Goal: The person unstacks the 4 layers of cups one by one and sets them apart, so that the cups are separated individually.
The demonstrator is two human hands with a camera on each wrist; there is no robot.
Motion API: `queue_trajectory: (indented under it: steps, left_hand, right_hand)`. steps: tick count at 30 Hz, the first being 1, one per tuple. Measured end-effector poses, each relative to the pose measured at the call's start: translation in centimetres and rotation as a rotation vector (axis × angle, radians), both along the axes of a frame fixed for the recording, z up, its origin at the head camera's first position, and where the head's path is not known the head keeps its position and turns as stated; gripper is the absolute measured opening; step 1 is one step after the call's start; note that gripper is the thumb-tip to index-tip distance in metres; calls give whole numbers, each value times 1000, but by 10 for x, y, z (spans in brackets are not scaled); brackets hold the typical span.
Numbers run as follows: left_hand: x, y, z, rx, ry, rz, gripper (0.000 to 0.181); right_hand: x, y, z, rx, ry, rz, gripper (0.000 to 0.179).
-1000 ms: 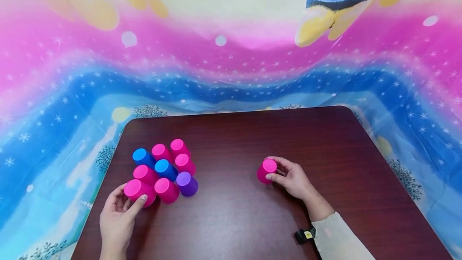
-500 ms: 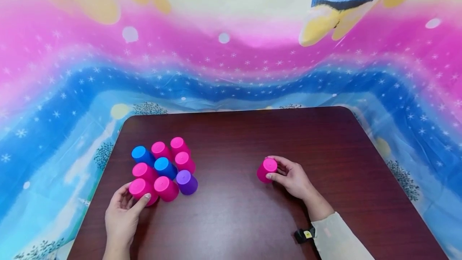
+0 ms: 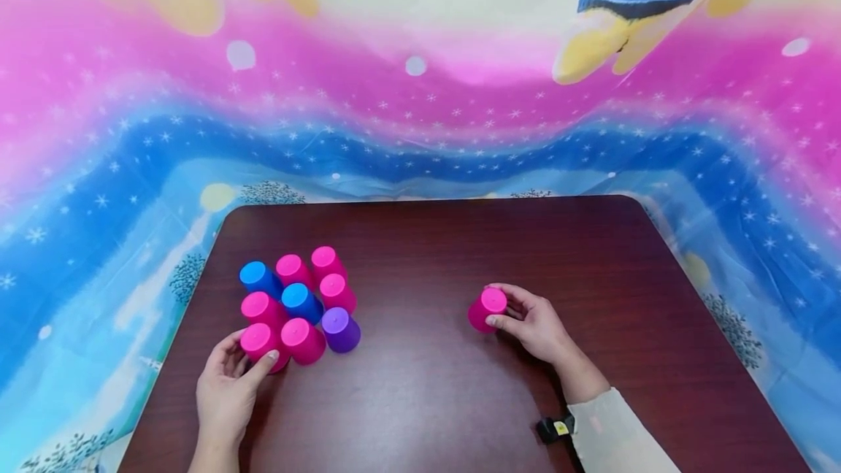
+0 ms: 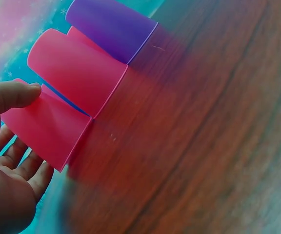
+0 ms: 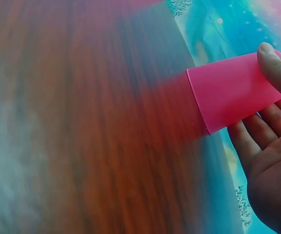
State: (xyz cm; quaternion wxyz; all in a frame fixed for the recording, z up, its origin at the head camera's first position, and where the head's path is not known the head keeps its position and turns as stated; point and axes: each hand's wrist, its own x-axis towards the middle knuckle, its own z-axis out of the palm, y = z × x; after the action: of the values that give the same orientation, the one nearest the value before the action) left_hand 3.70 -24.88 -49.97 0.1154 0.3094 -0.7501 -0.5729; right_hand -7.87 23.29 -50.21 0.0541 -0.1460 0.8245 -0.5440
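My left hand (image 3: pixel 226 389) grips a pink cup (image 3: pixel 259 340) at the near left corner of a tight block of upside-down cups, thumb on the near side and fingers round the far left. In the left wrist view this cup (image 4: pixel 48 129) stands rim down, right beside another pink cup (image 4: pixel 77 70), with a purple cup (image 4: pixel 112 27) beyond. Well to the right, my right hand (image 3: pixel 535 327) holds a single upside-down pink cup (image 3: pixel 488 310) between thumb and fingers. The right wrist view shows that cup (image 5: pixel 233 92) with its rim at the tabletop.
Behind the near row stand two blue cups, one at the back left (image 3: pixel 259 279) and one in the middle (image 3: pixel 302 303), among more pink cups (image 3: pixel 337 293). Everything sits on a dark brown table (image 3: pixel 420 247). A patterned cloth (image 3: pixel 420 115) hangs around its back and sides.
My left hand has slid its pink cup to the right, up against the neighbouring cups. The right hand and its cup have stayed in place. The head view has shifted slightly.
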Motion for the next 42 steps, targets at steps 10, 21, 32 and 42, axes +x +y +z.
queue_trajectory:
  steps: [10,21,32,42]
  left_hand:
    - [2,-1,-3,-25,1,-16,72]
    - [1,-1,-6,-23,16,-43,72]
    - [-1,-3,-7,-24,21,-43,72]
    - [0,-3,-7,-4,43,-39,72]
  right_hand:
    - [0,2,5,26,-40,-4,59]
    - [0,-4,14,111,24,18,62]
    - [-5,-35,29,131,93,65,60]
    - [-8,-79,35,93,150,190,60]
